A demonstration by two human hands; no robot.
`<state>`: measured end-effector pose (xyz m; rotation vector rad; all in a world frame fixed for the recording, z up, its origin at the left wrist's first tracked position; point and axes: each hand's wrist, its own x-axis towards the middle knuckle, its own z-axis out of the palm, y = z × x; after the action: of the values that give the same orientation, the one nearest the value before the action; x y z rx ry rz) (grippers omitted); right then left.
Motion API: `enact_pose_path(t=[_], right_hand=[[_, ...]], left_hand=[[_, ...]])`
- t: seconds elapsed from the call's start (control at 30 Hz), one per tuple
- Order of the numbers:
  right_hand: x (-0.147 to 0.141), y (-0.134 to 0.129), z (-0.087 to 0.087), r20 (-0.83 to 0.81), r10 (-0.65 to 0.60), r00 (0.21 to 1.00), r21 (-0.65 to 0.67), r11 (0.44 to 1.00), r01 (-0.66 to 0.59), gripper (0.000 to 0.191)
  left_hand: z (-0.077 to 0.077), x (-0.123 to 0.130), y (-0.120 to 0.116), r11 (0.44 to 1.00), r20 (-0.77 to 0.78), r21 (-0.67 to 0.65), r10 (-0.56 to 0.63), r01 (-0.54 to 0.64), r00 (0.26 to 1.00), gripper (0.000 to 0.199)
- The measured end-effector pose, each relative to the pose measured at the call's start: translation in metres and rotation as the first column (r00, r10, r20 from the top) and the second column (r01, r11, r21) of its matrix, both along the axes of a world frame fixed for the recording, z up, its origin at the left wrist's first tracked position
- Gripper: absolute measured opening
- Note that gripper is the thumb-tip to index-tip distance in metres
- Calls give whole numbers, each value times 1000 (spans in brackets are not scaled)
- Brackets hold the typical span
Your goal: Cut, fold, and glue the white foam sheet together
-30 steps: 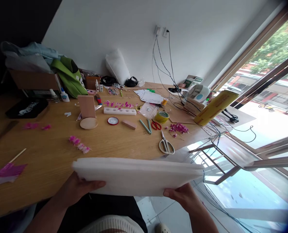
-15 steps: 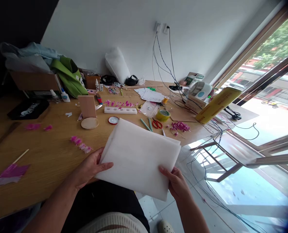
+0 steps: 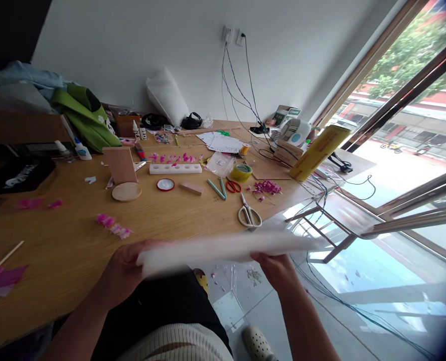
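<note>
A white foam sheet (image 3: 215, 249), blurred by motion, is held nearly edge-on above my lap at the table's front edge. Its left end is in my left hand (image 3: 127, 263), whose fingers are closed on it. My right hand (image 3: 277, 268) grips the lower edge toward the right side. Beyond the sheet lie white-handled scissors (image 3: 249, 215), red-handled scissors (image 3: 233, 186), green sticks (image 3: 217, 189) and a small wooden block (image 3: 191, 188). Pink flower pieces (image 3: 113, 226) rest on the table beyond my left hand.
On the table (image 3: 162, 215) stand a wooden panel (image 3: 120, 165), a white holder with holes (image 3: 175, 169), a yellow tape roll (image 3: 241, 172) and a long yellow box (image 3: 318, 153). A wooden stool (image 3: 324, 228) and cables are at the right.
The sheet has tipped from showing its broad face to nearly edge-on, uncovering the white-handled scissors and the wooden block. Both hands still hold it. The view has shifted to the right.
</note>
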<state>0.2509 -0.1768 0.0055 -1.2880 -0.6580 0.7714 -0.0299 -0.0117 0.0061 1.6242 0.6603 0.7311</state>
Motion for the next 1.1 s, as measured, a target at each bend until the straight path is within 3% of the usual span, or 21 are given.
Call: enact_pose_path(t=[0.13, 0.2, 0.27, 0.33, 0.43, 0.53, 0.67, 0.73, 0.77, 0.8, 0.87, 0.9, 0.97, 1.1], right_hand=[[13, 16, 0, -29, 161, 986, -228, 960, -164, 39], [21, 32, -3, -84, 259, 962, -296, 916, -272, 44], [28, 50, -8, -99, 318, 943, -349, 876, -332, 46], [33, 70, -13, -68, 361, 930, -430, 831, -354, 46], [40, 97, -19, 14, 416, 909, -546, 765, -342, 42], [46, 116, -22, 161, 450, 878, -650, 718, -249, 38], [46, 119, -4, 448, 444, 776, -714, 700, 12, 49], [36, 112, 16, 681, 391, 619, -590, 794, 146, 60], [29, 108, 27, 816, 330, 475, -459, 869, 185, 63], [20, 105, 37, 922, 243, 300, -302, 939, 166, 63], [3, 105, 46, 995, 96, 33, -97, 995, 34, 63], [-4, 109, 44, 996, 81, -41, -82, 996, -28, 64], [-13, 119, 25, 973, 188, -132, -202, 975, -95, 65], [-11, 140, -34, 811, 556, -181, -572, 819, -53, 60]], left_hand=[[-19, 2, -2, 992, -196, -51, 99, -111, 976, 44], [-32, 3, -4, 970, -313, 123, 240, -211, 919, 58], [-41, 7, -7, 860, -306, 435, 419, -265, 855, 65], [-43, 17, -12, 717, -239, 669, 459, -197, 856, 57], [-39, 40, -18, 607, -288, 793, 292, 56, 912, 38], [-37, 63, -20, 592, -431, 770, 208, 238, 878, 33], [-45, 74, -18, 627, -512, 726, 220, 281, 830, 28], [-48, 73, -18, 629, -515, 724, 220, 283, 829, 29], [-49, 73, -19, 629, -515, 724, 219, 284, 829, 30], [-50, 72, -19, 631, -517, 722, 218, 285, 828, 30], [-51, 72, -19, 634, -521, 719, 221, 284, 825, 30], [-51, 73, -19, 635, -520, 719, 223, 282, 824, 31], [-52, 73, -19, 632, -518, 722, 224, 281, 826, 30], [-52, 73, -19, 617, -504, 738, 234, 274, 832, 28]])
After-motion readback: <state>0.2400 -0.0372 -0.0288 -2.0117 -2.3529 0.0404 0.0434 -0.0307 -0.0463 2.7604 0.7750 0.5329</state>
